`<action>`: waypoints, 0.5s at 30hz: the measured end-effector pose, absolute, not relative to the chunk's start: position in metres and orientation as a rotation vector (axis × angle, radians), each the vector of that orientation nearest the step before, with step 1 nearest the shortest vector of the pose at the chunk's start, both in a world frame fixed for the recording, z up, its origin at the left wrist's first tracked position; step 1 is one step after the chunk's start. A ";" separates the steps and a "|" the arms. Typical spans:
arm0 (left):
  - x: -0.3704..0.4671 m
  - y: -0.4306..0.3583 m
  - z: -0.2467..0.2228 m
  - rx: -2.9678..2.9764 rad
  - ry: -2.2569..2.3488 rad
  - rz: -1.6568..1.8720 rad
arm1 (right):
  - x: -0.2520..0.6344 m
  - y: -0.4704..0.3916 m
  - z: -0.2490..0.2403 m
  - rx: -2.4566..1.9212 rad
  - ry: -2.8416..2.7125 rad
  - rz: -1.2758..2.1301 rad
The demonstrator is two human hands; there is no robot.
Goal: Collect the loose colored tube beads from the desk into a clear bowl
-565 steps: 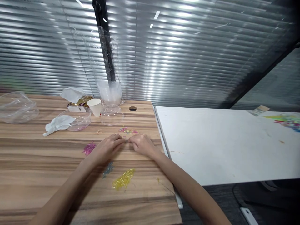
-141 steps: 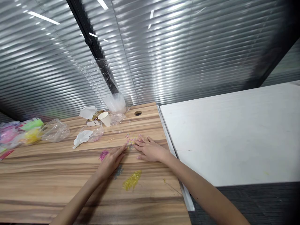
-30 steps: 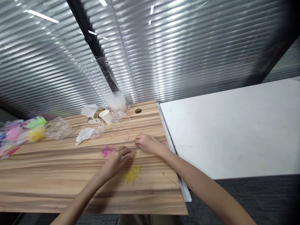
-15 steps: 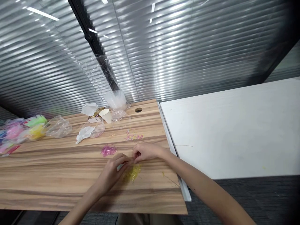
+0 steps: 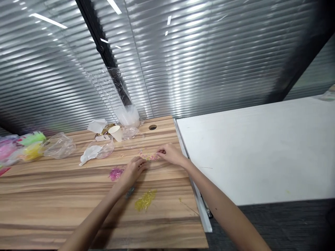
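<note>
My right hand (image 5: 169,153) is closed in a pinch at the right end of a small scatter of pink and yellow bits (image 5: 150,157). Its fingertips meet the bits, but what they grip is too small to make out. At the scatter's left end is my left hand (image 5: 134,169), fingers curled together and pointing down; anything between them is hidden. A pile of magenta bits (image 5: 115,173) lies just left of that hand. Nearer me are a pile of yellow thin pieces (image 5: 145,200) and a small blue-grey heap (image 5: 130,191) beside my left forearm.
Clear plastic containers (image 5: 59,146), a white paper cup (image 5: 116,132) and a crumpled tissue (image 5: 90,154) stand along the back. Colourful bags (image 5: 32,150) lie far left. A metal edge strip (image 5: 192,174) separates the wooden table (image 5: 52,209) from a white table (image 5: 256,150).
Both hands have moved away from me, from above the yellow pile to the pink and yellow scatter, and are further apart. The yellow pile is uncovered. The view has shifted slightly.
</note>
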State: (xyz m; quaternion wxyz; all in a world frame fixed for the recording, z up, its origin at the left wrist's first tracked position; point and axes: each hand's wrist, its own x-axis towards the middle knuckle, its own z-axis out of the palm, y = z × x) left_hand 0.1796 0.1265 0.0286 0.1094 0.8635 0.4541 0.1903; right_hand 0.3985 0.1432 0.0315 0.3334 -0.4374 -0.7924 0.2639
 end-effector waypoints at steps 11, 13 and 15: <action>0.190 0.134 0.023 2.509 1.321 0.501 | 0.394 0.142 0.029 -1.244 -2.151 0.503; 0.182 0.132 0.027 2.533 1.321 0.453 | 0.394 0.141 0.029 -1.243 -2.169 0.486; 0.169 0.132 0.034 2.584 1.358 0.412 | 0.393 0.140 0.029 -1.249 -2.192 0.466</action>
